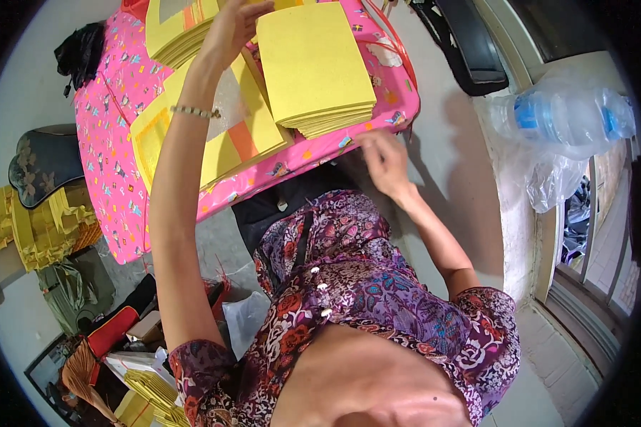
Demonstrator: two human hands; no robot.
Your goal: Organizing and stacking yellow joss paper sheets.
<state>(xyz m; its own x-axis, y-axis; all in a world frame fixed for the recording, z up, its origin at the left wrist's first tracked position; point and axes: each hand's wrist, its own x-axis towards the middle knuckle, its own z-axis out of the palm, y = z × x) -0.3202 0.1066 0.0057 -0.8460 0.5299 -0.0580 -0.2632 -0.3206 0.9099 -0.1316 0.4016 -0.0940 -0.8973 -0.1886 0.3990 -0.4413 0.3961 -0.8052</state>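
A thick stack of flat yellow paper sheets (315, 64), perhaps envelopes, lies at the near right of the table, its layers slightly uneven along the near edge. At its far left corner is my left hand (236, 30), fingers stretched out towards the stack; the far part runs near the top of the picture. My right hand (386, 164) hovers by the table's near edge, just off the stack's near right corner. Its fingers are loosely bent and a little blurred, with nothing visible in them. Beneath my left forearm lies another yellow pile (253, 117) with an orange band and a greyish patch.
A pink patterned cloth covers the table (110, 167). Another yellow stack (174, 50) sits at the far left. Red cords (404, 53) hang over the right edge. A dark chair back (46, 164) stands left, and plastic bottles (559, 117) in a clear bag are on the right.
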